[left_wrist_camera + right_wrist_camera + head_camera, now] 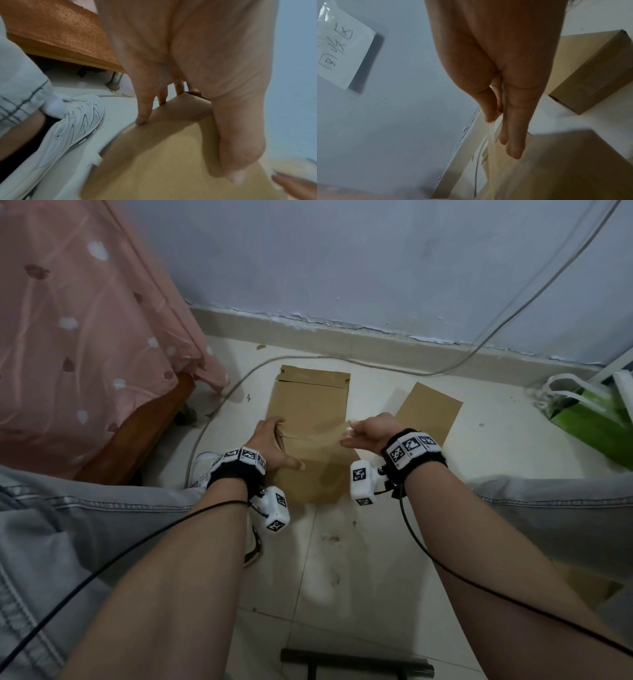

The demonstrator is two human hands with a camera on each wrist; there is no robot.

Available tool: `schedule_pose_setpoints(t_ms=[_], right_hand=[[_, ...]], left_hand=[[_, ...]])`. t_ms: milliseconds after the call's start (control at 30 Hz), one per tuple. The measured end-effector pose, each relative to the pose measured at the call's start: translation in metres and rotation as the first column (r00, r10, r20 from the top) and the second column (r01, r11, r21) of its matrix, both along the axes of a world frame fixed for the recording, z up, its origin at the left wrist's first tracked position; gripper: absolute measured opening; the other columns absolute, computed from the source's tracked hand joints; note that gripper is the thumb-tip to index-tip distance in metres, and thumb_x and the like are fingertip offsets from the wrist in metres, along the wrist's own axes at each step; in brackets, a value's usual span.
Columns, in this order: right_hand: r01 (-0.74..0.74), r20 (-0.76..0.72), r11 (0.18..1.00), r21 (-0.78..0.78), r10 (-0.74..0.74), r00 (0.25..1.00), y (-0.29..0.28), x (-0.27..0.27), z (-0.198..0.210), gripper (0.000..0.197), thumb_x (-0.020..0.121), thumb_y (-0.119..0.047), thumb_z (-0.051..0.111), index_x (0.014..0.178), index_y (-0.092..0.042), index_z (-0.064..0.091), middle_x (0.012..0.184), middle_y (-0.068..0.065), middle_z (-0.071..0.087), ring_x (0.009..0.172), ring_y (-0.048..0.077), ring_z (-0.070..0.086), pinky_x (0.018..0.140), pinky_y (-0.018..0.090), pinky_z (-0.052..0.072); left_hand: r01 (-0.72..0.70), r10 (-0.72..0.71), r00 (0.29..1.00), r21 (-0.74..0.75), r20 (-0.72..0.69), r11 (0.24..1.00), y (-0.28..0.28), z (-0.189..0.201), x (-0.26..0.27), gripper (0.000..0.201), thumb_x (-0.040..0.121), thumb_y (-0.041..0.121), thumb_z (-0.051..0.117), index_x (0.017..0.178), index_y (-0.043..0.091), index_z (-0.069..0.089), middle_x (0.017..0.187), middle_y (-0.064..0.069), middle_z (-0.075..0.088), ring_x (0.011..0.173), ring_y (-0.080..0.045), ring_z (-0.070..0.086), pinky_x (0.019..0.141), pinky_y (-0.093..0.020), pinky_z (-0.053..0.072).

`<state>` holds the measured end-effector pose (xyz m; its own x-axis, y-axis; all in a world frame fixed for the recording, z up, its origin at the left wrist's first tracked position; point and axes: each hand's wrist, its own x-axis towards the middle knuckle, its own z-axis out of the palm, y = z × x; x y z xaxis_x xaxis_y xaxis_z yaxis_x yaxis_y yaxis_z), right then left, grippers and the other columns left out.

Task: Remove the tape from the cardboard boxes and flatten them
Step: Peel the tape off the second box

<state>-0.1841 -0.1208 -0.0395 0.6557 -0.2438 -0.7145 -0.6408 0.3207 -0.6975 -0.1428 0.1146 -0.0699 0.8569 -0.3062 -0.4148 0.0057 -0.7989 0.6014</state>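
A flat brown cardboard box (310,412) lies on the tiled floor between my knees. My left hand (274,440) grips its left edge; the fingers (143,117) press down the side and the thumb (238,155) lies on top. My right hand (363,433) is above the box's right edge and pinches a strip of clear tape (337,434). In the right wrist view the tape (489,142) hangs stretched from the fingertips (490,116) down to the box (556,169). A second brown box (428,409) lies to the right.
A bed with a pink sheet (85,320) and a wooden frame (144,426) stands close on the left. A white cable (308,357) runs along the floor by the wall. A green bag (596,416) lies at the right. My white shoe (68,121) is beside the box.
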Motion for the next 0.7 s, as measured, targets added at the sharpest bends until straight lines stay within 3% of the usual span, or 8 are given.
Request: schedule_pose_setpoints(t_ms=[100, 167, 267, 400, 500, 533, 600, 700], right_hand=[[0.063, 0.059, 0.99, 0.123, -0.07, 0.996, -0.002, 0.003, 0.01, 0.029, 0.097, 0.008, 0.048, 0.124, 0.016, 0.043, 0.119, 0.035, 0.057, 0.09, 0.046, 0.068, 0.062, 0.045, 0.061], [0.049, 0.065, 0.991, 0.123, -0.058, 0.996, -0.003, 0.008, 0.016, 0.026, 0.098, 0.007, 0.047, 0.121, 0.018, 0.046, 0.109, 0.036, 0.061, 0.083, 0.043, 0.07, 0.062, 0.044, 0.061], [0.038, 0.077, 0.999, -0.036, -0.036, 0.996, -0.01, 0.013, 0.019, 0.016, 0.097, 0.006, 0.049, 0.109, 0.016, 0.051, 0.085, 0.03, 0.062, 0.072, 0.037, 0.069, 0.064, 0.048, 0.061], [0.129, 0.105, 0.968, -0.215, -0.108, 0.989, -0.028, 0.017, 0.014, 0.01, 0.093, 0.011, 0.05, 0.101, 0.007, 0.055, 0.089, 0.026, 0.063, 0.061, 0.029, 0.068, 0.055, 0.041, 0.061], [0.195, 0.112, 0.945, -0.263, -0.17, 0.979, -0.035, 0.017, 0.005, 0.02, 0.089, 0.013, 0.047, 0.098, -0.004, 0.052, 0.086, 0.021, 0.06, 0.054, 0.027, 0.063, 0.05, 0.04, 0.058], [0.175, 0.104, 0.942, -0.285, -0.152, 0.983, -0.036, 0.017, 0.003, 0.018, 0.088, 0.012, 0.047, 0.091, -0.006, 0.051, 0.084, 0.017, 0.058, 0.056, 0.027, 0.063, 0.05, 0.04, 0.058], [0.107, 0.078, 0.919, -0.38, -0.083, 0.993, -0.038, 0.013, 0.002, 0.02, 0.09, 0.005, 0.049, 0.077, -0.01, 0.048, 0.084, 0.01, 0.058, 0.072, 0.025, 0.065, 0.064, 0.039, 0.062], [0.166, 0.083, 0.869, -0.466, -0.144, 0.986, -0.054, 0.014, -0.001, 0.012, 0.09, 0.002, 0.052, 0.083, -0.007, 0.055, 0.088, 0.011, 0.063, 0.082, 0.026, 0.069, 0.068, 0.041, 0.062]], left_hand=[[-0.01, 0.01, 1.0, 0.039, 0.012, 0.999, 0.0, -0.003, -0.005, 0.119, 0.058, 0.026, 0.093, 0.152, 0.02, 0.02, 0.149, -0.006, 0.023, 0.135, -0.028, 0.037, 0.107, -0.037, 0.037], [-0.004, 0.003, 1.0, 0.074, 0.011, 0.997, -0.003, -0.005, -0.009, 0.119, 0.059, 0.025, 0.092, 0.152, 0.017, 0.018, 0.148, -0.007, 0.021, 0.132, -0.029, 0.039, 0.104, -0.037, 0.039], [-0.019, 0.02, 1.0, 0.113, -0.008, 0.993, -0.003, -0.011, -0.014, 0.118, 0.06, 0.023, 0.091, 0.15, 0.011, 0.017, 0.147, -0.008, 0.019, 0.131, -0.029, 0.039, 0.102, -0.036, 0.04], [-0.031, 0.037, 0.999, 0.176, -0.029, 0.984, 0.005, -0.018, -0.018, 0.117, 0.058, 0.021, 0.092, 0.149, 0.011, 0.019, 0.146, -0.008, 0.021, 0.132, -0.03, 0.039, 0.103, -0.038, 0.04], [0.015, -0.002, 0.998, 0.194, -0.067, 0.981, 0.0, -0.023, -0.021, 0.116, 0.058, 0.022, 0.091, 0.149, 0.015, 0.018, 0.144, -0.007, 0.022, 0.132, -0.028, 0.037, 0.098, -0.036, 0.042], [0.022, -0.004, 0.997, 0.221, -0.082, 0.975, 0.0, -0.025, -0.023, 0.116, 0.058, 0.023, 0.091, 0.148, 0.015, 0.018, 0.144, -0.007, 0.022, 0.131, -0.029, 0.038, 0.096, -0.036, 0.043], [0.033, -0.001, 0.994, 0.301, -0.106, 0.953, 0.007, -0.03, -0.029, 0.112, 0.059, 0.023, 0.09, 0.145, 0.013, 0.02, 0.142, -0.008, 0.023, 0.131, -0.03, 0.039, 0.096, -0.037, 0.044], [0.021, 0.021, 0.994, 0.388, -0.105, 0.921, 0.024, -0.037, -0.036, 0.101, 0.062, 0.02, 0.088, 0.14, 0.01, 0.026, 0.139, -0.009, 0.028, 0.128, -0.03, 0.04, 0.094, -0.037, 0.043]])
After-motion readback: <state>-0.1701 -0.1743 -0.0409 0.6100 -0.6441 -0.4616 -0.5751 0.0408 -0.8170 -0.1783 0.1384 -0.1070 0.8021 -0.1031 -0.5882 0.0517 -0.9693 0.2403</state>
